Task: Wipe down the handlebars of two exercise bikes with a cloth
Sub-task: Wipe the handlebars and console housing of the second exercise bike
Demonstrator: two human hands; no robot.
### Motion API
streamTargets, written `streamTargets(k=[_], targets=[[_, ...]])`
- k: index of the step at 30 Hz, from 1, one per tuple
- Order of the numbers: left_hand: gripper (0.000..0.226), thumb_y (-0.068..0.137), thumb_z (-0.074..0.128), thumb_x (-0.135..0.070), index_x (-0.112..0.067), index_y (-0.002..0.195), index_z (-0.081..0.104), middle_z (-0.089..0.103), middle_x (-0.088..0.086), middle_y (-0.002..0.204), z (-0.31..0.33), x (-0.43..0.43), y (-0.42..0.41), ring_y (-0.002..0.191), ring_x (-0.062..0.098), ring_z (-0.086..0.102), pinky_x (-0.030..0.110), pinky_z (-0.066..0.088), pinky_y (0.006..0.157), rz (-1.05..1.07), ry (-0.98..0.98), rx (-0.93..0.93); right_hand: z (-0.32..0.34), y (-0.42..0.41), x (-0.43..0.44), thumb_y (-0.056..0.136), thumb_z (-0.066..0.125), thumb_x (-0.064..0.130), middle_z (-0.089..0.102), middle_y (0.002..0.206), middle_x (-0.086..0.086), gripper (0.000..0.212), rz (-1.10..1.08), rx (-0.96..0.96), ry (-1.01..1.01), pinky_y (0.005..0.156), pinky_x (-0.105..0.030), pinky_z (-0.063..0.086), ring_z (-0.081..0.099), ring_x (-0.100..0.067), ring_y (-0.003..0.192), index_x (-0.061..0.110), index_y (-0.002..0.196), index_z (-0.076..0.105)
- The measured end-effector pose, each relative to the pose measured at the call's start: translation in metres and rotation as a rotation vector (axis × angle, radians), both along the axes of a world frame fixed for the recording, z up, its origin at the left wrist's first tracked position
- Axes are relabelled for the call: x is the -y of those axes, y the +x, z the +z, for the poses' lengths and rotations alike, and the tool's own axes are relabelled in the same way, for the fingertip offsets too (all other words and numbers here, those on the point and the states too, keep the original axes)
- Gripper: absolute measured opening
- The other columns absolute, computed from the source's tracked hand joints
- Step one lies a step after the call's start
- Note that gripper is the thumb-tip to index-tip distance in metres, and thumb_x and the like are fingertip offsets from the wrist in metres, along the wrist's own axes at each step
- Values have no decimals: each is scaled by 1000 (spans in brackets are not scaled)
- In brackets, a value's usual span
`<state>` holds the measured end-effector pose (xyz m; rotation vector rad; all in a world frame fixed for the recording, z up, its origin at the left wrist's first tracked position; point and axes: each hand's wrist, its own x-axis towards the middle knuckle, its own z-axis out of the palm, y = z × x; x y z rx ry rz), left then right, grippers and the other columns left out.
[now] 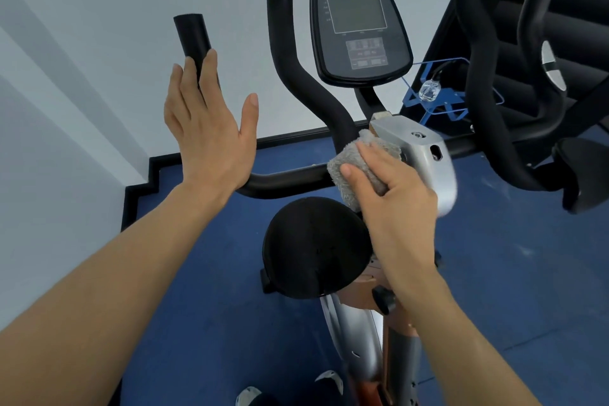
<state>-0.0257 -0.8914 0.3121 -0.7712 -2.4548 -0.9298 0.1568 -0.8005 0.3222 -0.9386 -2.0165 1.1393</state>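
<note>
A black padded handlebar (286,178) of the near exercise bike runs left from the silver stem, then bends up to an open end (192,36). My right hand (392,194) grips a grey cloth (349,171) wrapped over the bar where it meets the stem. My left hand (207,122) is held flat with straight fingers in front of the upright left grip; whether it touches the grip is unclear. A second bike's black handlebars (487,76) stand at the right.
A console with a grey screen (357,26) sits above the stem. The black saddle (313,247) is below my right hand. A blue wire bottle holder (441,92) stands between the bikes. White wall at left, blue floor (514,273) below.
</note>
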Motion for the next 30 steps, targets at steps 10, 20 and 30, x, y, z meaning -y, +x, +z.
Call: streamTargets(k=[10, 20, 30], targets=[[63, 93, 34, -45, -15, 145, 15, 19, 14, 151, 1, -1, 0, 141, 28, 8, 41, 5, 111, 15, -9, -7, -17, 34, 14, 73, 76, 29, 60, 75, 31, 34, -134, -30, -61, 71, 2, 42, 58, 17, 82, 57, 80, 59], [65, 91, 34, -46, -17, 145, 13, 25, 13, 147, 11, -6, -6, 139, 29, 10, 53, -1, 109, 80, -16, -5, 5, 16, -28, 89, 58, 32, 64, 87, 16, 26, -248, -102, 123, 71, -15, 50, 58, 4, 79, 16, 109, 62], [63, 92, 36, -44, -13, 143, 19, 26, 21, 144, 8, -14, -8, 137, 35, 18, 54, 10, 109, 153, -97, -56, -12, -3, -15, 92, 50, 29, 59, 76, 5, 9, -101, 51, 120, 50, -16, 34, 52, -2, 63, 20, 89, 49]])
